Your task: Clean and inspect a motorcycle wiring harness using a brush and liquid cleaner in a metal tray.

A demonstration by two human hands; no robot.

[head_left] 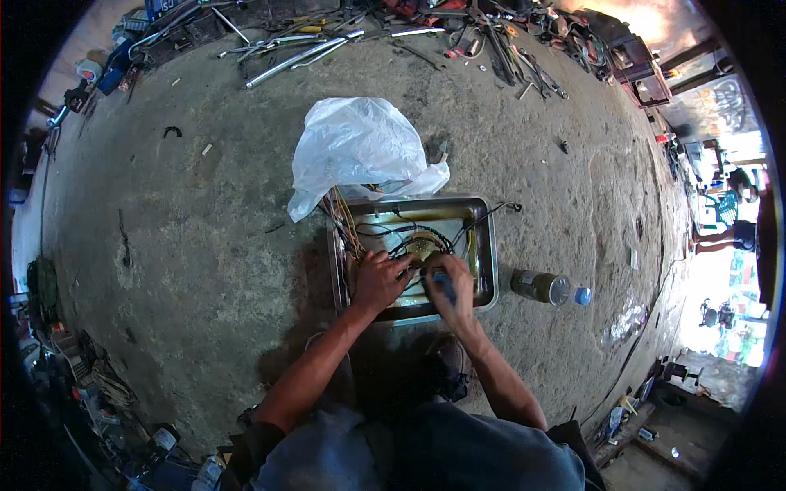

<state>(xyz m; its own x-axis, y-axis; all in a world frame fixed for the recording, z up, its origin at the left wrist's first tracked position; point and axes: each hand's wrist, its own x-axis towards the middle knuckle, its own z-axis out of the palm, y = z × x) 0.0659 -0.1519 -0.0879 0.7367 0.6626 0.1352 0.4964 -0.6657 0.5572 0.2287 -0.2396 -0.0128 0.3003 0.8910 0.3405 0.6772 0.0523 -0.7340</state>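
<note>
A round, gold-toned metal part (422,245) with dark wires around it lay inside a shallow rectangular tray of shiny metal (494,262), toward its middle. The person's left hand (379,280) was at the part's near left side, fingers bent in toward it; the right hand (451,282) curled over its near right side. A small blue object (444,286) showed under the right hand, but whether either hand was gripping anything could not be told. A bundle of yellow and dark wires (345,222) ran along the tray's left end.

Just beyond the tray's far edge sat a crumpled, translucent white plastic bag (356,143). To the right, near the tray, was a clear plastic bottle with yellowish contents (534,285), a light blue cap (583,295) at its outer end. All of this rested on a stained grey concrete floor (221,286). Well apart, along the far side, lay a long silver metal bar (303,60) among scattered hand tools, with a reddish-brown plastic crate (647,88) farther right.
</note>
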